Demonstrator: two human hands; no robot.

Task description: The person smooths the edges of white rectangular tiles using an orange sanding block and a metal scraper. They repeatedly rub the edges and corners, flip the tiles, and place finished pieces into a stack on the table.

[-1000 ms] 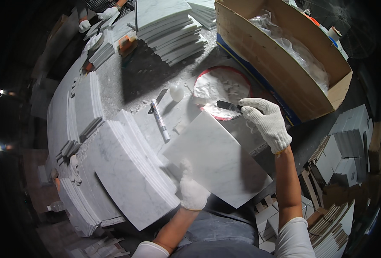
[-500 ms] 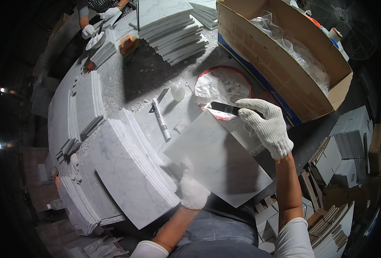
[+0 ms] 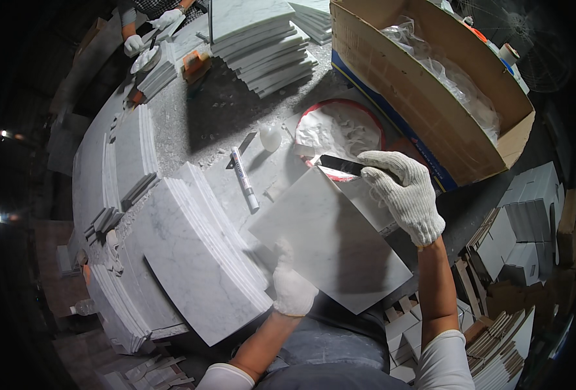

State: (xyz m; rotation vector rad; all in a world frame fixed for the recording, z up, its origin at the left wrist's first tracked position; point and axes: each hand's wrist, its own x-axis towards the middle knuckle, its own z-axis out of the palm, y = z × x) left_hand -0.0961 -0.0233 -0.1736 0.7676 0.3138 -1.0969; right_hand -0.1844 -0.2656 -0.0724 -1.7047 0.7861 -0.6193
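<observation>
The fingers of the right hand (image 3: 401, 195), in a white knit glove, are closed around the handle of a putty knife (image 3: 340, 165) whose dark blade points left toward the red-rimmed tub (image 3: 340, 133) of white paste at upper centre. The left hand (image 3: 292, 286), also gloved, has its fingers pressed on the near edge of a grey marble tile (image 3: 332, 237) lying tilted at centre frame on the desk (image 3: 190, 130), steadying it more than gripping it. To do this well, I judge the blade should be kept low and flat, loaded lightly from the tub, and drawn across the tile while the left hand holds it from sliding. A white marker (image 3: 244, 187) lies just left of the tile, beside a curved slab stack (image 3: 197, 260); a cardboard box (image 3: 431, 91) sits at upper right, and another person's gloved hands (image 3: 151, 29) work at upper left. Compared with a second ago, the knife blade has lifted clear of the tub and sits nearer the tile's far corner; the left hand has hardly moved.
</observation>
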